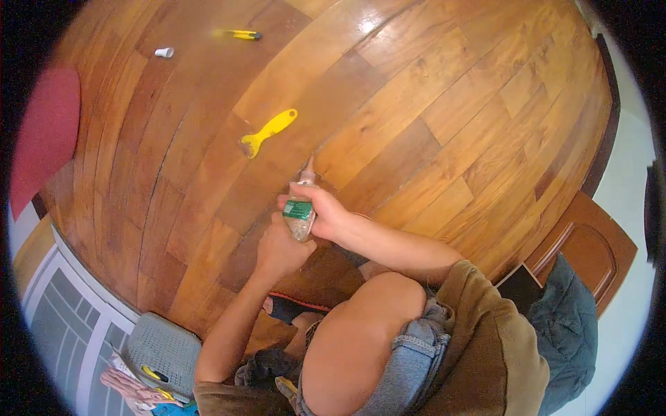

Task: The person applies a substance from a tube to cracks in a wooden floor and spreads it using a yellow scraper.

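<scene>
Both my hands are wrapped round a nozzled bottle [298,215] with a green label and a brownish, see-through body. My right hand [329,212] grips its upper part near the nozzle. Lower down, my left hand [283,247] is closed about the bottom end, its fingers partly hidden. The narrow nozzle points away from me, its tip at or just above a seam in the wooden floor [388,152]; whether it touches I cannot tell. A yellow scraper [272,132] lies on the boards a little beyond the nozzle, to its left.
Farther off lie a yellow utility knife [244,35] and a small white cap [164,53]. A red mat or cushion [48,132] is at the left edge. A grey plastic basket [163,350] stands lower left. Dark cloth [565,333] hangs by a wooden panel [590,249] at right.
</scene>
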`<state>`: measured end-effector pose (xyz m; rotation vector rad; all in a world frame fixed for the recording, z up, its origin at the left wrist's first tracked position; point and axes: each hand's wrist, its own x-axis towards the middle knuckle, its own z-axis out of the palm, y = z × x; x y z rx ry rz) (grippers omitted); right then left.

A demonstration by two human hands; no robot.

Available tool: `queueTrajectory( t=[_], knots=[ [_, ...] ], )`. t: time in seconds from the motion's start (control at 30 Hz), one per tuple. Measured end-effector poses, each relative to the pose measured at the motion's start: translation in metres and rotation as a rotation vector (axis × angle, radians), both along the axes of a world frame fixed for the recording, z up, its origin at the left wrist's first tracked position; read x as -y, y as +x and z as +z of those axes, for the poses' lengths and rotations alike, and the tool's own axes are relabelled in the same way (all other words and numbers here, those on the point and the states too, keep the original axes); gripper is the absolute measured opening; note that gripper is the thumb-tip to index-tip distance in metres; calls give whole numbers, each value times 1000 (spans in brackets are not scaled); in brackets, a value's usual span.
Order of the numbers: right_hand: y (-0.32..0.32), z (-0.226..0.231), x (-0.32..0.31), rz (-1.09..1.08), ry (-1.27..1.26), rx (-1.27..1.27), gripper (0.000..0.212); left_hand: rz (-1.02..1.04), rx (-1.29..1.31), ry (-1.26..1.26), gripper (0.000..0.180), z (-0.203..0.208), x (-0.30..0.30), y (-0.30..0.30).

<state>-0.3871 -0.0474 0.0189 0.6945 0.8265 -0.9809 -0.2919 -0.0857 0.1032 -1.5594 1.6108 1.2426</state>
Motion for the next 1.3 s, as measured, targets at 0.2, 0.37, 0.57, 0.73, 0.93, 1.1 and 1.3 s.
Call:
queueTrajectory(
  t=[0.2, 0.37, 0.57, 0.73, 0.93, 1.1, 1.3],
  knots=[
    [10, 11, 4, -152, 14, 161, 21, 106, -144, -50, 58, -20, 0, 14],
    [16, -1, 2, -99, 27, 95, 14, 88, -166, -65, 47, -32, -11, 28],
    [10, 12, 7, -150, 127, 156, 12, 146, -85, 0, 43, -23, -10, 19],
    [13, 4, 2, -109, -4, 98, 14, 163, -105, 11, 31, -22, -9, 17],
    [12, 16, 10, -75, 93, -13, 19, 154, -61, 148, 27, -11, 2, 8],
    [10, 14, 14, -94, 137, -133, 20, 211, -116, 101, 22, -12, 0, 1],
    [5, 12, 15, -88, 118, -152, 22, 182, -87, 162, 21, -9, 5, -7]
  ],
)
